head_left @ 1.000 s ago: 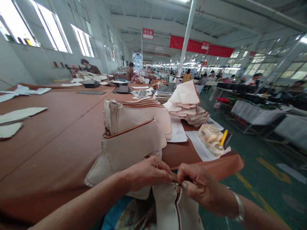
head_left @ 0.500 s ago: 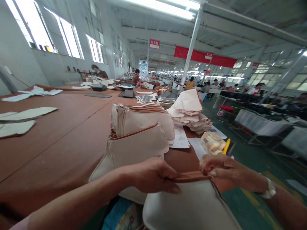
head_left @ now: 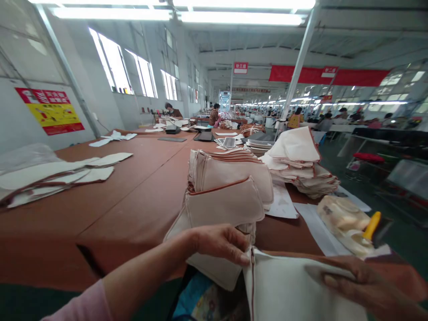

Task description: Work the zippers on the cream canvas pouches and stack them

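A cream panel [head_left: 284, 290] with reddish-brown edging stands at the lower right, close to my body. My left hand [head_left: 227, 245] pinches its top left corner between thumb and fingers, beside a dark brown seam that runs down. Over the upper right of the same panel lies my right hand [head_left: 354, 278], with its fingers smeared by motion; whether it grips anything does not show. Just behind my left hand, a stack of similar cream panels [head_left: 224, 203] leans on the brown table, edges upward.
Another pile of cream pieces [head_left: 294, 151] rises at the right. Near the table's right edge lie white paper [head_left: 314, 227], a pale plastic container [head_left: 343, 214] and a yellow-handled brush [head_left: 372, 225]. Flat cream pieces [head_left: 67, 174] lie at the left. Other people sit at far tables.
The view has swung left. My left hand has gone from the panel's top edge to its left corner. My right hand has left the right corner and is moving over the panel's face.
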